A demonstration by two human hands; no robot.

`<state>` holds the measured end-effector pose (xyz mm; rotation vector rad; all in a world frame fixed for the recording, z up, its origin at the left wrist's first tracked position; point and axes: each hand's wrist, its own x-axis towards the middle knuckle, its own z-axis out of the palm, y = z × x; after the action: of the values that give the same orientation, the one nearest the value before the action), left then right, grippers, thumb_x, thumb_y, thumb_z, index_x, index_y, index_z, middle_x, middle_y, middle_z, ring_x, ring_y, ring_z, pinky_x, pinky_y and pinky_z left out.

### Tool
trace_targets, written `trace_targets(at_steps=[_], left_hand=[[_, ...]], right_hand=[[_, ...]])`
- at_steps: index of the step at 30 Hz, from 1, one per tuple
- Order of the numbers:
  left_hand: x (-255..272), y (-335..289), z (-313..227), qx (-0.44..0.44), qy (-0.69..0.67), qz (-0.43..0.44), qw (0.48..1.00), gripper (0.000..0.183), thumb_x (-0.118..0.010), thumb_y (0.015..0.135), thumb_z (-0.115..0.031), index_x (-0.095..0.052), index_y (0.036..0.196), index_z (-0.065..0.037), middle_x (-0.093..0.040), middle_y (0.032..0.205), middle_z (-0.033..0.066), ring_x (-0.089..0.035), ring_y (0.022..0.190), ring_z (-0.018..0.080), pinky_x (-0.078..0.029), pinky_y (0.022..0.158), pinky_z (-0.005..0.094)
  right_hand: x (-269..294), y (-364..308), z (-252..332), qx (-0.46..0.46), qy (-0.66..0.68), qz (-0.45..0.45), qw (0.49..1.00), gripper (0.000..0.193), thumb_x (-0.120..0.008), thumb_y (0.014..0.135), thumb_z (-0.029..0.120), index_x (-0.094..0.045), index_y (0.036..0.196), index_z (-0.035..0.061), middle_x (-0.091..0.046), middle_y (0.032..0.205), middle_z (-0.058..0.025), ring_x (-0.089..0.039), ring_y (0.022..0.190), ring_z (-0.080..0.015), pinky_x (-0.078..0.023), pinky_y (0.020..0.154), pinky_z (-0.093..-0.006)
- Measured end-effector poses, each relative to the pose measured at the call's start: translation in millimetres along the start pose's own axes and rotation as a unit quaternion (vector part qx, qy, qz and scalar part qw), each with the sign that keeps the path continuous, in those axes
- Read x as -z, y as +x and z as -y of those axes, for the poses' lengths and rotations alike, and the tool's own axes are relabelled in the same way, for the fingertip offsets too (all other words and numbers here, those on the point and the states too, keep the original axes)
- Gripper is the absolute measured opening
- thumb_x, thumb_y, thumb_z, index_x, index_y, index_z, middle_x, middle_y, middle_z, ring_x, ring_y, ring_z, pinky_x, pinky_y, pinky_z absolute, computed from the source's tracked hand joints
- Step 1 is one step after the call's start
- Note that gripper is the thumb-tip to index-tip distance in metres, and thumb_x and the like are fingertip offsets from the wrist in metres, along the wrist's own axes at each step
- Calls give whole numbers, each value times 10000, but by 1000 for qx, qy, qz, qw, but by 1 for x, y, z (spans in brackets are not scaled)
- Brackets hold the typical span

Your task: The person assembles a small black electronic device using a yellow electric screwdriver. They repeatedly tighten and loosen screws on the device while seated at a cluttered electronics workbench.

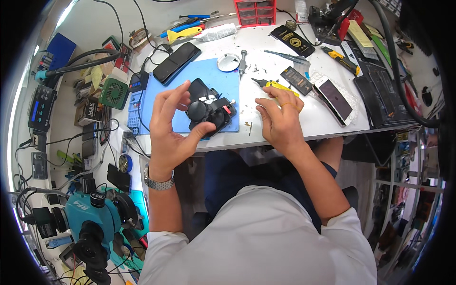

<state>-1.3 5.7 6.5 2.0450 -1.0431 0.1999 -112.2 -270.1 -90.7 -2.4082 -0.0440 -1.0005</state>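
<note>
My left hand (171, 128) is spread, thumb and fingers apart, at the left of a black fixture (216, 114) with a round black disc and a small red piece. The thumb tip overlaps the fixture's near edge; whether it touches, I cannot tell. A black phone-like panel (199, 90) stands behind the disc, over the blue mat (166, 111). Fingers bent and thumb close to them, my right hand (282, 118) hovers above the white table's front edge. Anything in its pinch is too small or hidden. Just beyond lies a yellow and black tool (280, 88).
A dark phone (176, 62) lies on the mat's far left, near a round white dish (228, 62) and a screwdriver (243, 62). To the right are a phone battery (296, 80) and a white phone (335, 99). A teal microscope (92, 216) stands at lower left.
</note>
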Motion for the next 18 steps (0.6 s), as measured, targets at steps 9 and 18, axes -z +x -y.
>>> trace_targets(at_steps=[9, 18], left_hand=[[-5, 14, 8, -31, -14, -28, 999, 858, -959, 888, -56, -595, 1663, -11, -753, 1447, 208, -762, 1277, 300, -624, 1097, 435], [-4, 15, 8, -48, -60, -38, 996, 916, -1001, 852, -51, -586, 1668, -9, -815, 1284, 193, -798, 1168, 273, -656, 1019, 405]], right_hand=[[-3, 8, -4, 6, -8, -11, 1000, 329, -863, 907, 8, -795, 1214, 107, -701, 1412, -119, -661, 1256, -332, -429, 1096, -528], [-3, 8, -4, 8, -5, -15, 1000, 333, -865, 901, -2, -793, 1206, 108, -702, 1404, -111, -663, 1248, -321, -427, 1095, -520]])
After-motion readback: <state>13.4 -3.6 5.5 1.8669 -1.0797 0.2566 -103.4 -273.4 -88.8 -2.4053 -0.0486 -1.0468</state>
